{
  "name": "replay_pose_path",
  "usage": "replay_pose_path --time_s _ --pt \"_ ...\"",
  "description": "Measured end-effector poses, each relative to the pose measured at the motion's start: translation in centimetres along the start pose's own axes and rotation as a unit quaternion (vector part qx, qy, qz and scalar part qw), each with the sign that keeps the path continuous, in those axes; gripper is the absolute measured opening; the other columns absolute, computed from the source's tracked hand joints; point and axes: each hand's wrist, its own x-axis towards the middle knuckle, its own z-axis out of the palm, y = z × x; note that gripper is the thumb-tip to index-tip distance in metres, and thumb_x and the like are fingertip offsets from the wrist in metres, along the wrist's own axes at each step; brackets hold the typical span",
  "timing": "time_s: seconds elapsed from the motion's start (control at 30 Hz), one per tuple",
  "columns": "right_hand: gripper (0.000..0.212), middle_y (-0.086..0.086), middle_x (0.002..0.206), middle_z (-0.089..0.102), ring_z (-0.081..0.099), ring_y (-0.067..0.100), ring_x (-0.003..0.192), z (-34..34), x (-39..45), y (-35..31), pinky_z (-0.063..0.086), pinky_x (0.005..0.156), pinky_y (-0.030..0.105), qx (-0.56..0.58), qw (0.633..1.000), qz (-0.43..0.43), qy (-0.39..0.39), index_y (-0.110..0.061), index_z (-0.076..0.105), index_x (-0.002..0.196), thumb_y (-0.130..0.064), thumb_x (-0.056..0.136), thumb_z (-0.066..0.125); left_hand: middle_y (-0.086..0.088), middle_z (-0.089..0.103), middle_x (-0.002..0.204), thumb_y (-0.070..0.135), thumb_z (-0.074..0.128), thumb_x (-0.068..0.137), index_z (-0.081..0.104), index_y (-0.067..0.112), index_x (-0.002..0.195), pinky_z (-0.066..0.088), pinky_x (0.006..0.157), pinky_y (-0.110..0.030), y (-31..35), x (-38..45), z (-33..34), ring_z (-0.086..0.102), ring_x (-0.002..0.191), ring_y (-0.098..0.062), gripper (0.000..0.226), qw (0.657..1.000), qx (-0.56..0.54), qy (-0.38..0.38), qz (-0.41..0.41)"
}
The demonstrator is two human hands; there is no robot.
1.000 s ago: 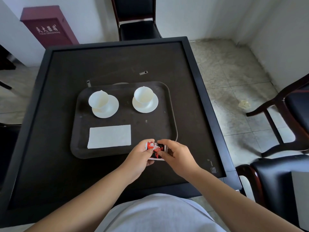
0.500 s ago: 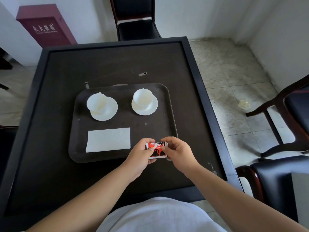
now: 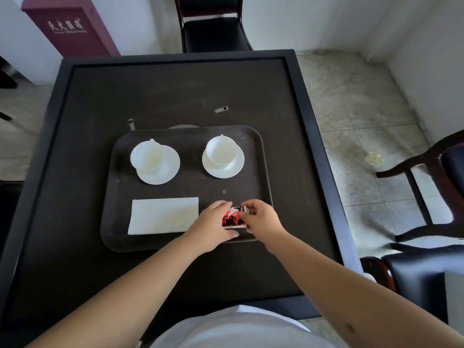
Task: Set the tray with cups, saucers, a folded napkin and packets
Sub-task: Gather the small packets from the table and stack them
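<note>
A dark tray (image 3: 190,136) lies on the black table (image 3: 175,89). Two white cups stand on white saucers at its far side, the left cup (image 3: 147,154) and the right cup (image 3: 221,149). A folded white napkin (image 3: 163,215) lies flat at the tray's near left. Over the tray's near right corner, my left hand (image 3: 212,226) and my right hand (image 3: 261,218) both pinch red, black and white packets (image 3: 232,218) from either side. My fingers hide the packets' edges, so I cannot tell whether they rest on the tray.
Two small grey scraps (image 3: 221,109) (image 3: 130,123) lie on the table beyond the tray. A black chair (image 3: 213,31) stands at the far side, another chair (image 3: 431,187) at the right, and a dark red cabinet (image 3: 67,28) at the back left.
Both hands carried the packets forward from the table's near edge onto the tray's near right corner. Cups, saucers and napkin stayed put.
</note>
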Motion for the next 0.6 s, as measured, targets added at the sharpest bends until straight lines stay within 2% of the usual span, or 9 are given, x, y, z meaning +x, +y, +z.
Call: replay_pose_path --time_s 0.1,0.2,0.3,0.43,0.6 --pt "0.022 -0.002 0.1 0.068 0.067 0.012 0.083 0.3 1.6 -0.2 0.057 0.062 0.025 -0.007 1.0 0.013 -0.009 -0.025 0.063 0.113 -0.019 0.093 0.066 0.001 0.037 0.152 0.025 0.075 0.084 0.035 0.023 0.149 0.04 0.104 -0.034 -0.9 1.2 0.1 0.042 0.134 -0.019 0.076 0.997 0.065 0.019 0.031" --pt "0.022 -0.003 0.099 0.068 0.065 0.012 0.084 0.5 2.7 -0.1 0.059 0.071 0.032 -0.045 0.999 0.003 -0.017 -0.025 0.063 0.114 -0.019 0.093 0.066 -0.002 0.048 0.142 0.024 0.074 0.084 0.044 0.019 0.142 0.045 0.098 -0.033 -1.4 2.3 0.2 0.052 0.123 -0.021 0.066 0.994 0.097 0.027 0.048" --pt "0.028 -0.004 0.109 0.066 0.062 0.013 0.088 0.7 3.3 0.3 0.054 0.077 0.028 -0.112 0.993 -0.019 -0.008 -0.024 0.062 0.122 -0.021 0.094 0.064 -0.002 0.052 0.133 0.024 0.075 0.082 0.049 0.018 0.135 0.049 0.092 -0.032 -1.3 2.9 0.6 0.057 0.115 -0.021 0.059 0.992 0.117 0.022 0.048" --pt "0.036 -0.002 0.118 0.063 0.053 0.008 0.094 0.8 3.6 0.8 0.041 0.079 0.02 -0.192 0.98 -0.059 0.012 -0.023 0.06 0.129 -0.019 0.094 0.064 -0.004 0.05 0.129 0.019 0.074 0.083 0.05 0.015 0.133 0.05 0.088 -0.032 -1.2 3.4 0.8 0.057 0.112 -0.022 0.056 0.989 0.135 0.019 0.059" --pt "0.042 0.003 0.12 0.059 0.058 0.017 0.102 0.6 3.6 1.1 0.044 0.086 0.024 -0.226 0.971 -0.071 0.019 -0.017 0.059 0.131 -0.017 0.09 0.068 -0.003 0.043 0.13 0.02 0.075 0.081 0.051 0.013 0.131 0.053 0.083 -0.034 -1.4 3.3 0.9 0.056 0.106 -0.021 0.055 0.985 0.156 0.03 0.062"
